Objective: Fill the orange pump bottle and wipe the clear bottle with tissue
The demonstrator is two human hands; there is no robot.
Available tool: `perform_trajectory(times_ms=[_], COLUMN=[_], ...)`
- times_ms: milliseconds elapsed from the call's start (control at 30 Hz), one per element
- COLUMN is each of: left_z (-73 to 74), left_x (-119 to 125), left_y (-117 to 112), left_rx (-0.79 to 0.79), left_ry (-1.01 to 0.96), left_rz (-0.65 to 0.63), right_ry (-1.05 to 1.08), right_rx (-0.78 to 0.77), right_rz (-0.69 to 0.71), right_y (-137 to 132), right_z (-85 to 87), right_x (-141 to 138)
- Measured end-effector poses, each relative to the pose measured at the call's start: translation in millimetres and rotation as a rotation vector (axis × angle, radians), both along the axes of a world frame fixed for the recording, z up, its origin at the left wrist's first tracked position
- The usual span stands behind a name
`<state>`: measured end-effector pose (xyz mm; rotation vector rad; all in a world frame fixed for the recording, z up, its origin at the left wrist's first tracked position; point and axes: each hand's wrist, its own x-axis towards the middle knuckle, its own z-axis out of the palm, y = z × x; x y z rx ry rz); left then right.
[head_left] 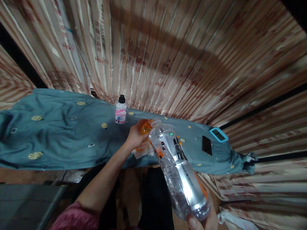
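My right hand (207,217) grips the base of a large clear plastic bottle (177,166) with a silver and orange label. The bottle lies tilted, its uncapped neck pointing up and left over the cloth. My left hand (137,135) is wrapped round an orange see-through container (145,128), close to the bottle's mouth. Whether the two touch, or anything flows between them, I cannot make out. Under the orange container lies a white ragged tissue or cloth (143,152). Behind my left hand stands a small clear bottle (121,111) with a black cap and pink label.
A grey-green patterned cloth (67,134) covers the long narrow surface. On its right part lie a dark phone (207,146) and a blue-framed digital clock (218,134). Striped curtains (153,57) hang right behind it. A white bag (236,220) lies at lower right.
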<state>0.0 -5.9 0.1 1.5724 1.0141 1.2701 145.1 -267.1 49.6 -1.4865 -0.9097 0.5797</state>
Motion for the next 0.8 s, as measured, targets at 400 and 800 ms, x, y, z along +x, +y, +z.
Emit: perform_trajectory(times_ms=[400,800], left_z=[0.2,-3.2], left_x=[0.1,0.2], left_y=[-0.1,0.3], left_rx=[0.006,0.006], left_ry=[-0.026,-0.045], left_rz=[-0.019,-0.019], right_ry=[-0.067,-0.044], right_rx=[0.005,0.026], right_rz=[-0.019,0.011], right_y=[-2.5,-4.5], right_z=[-5.3,-11.0], right_x=[4.4,8.2])
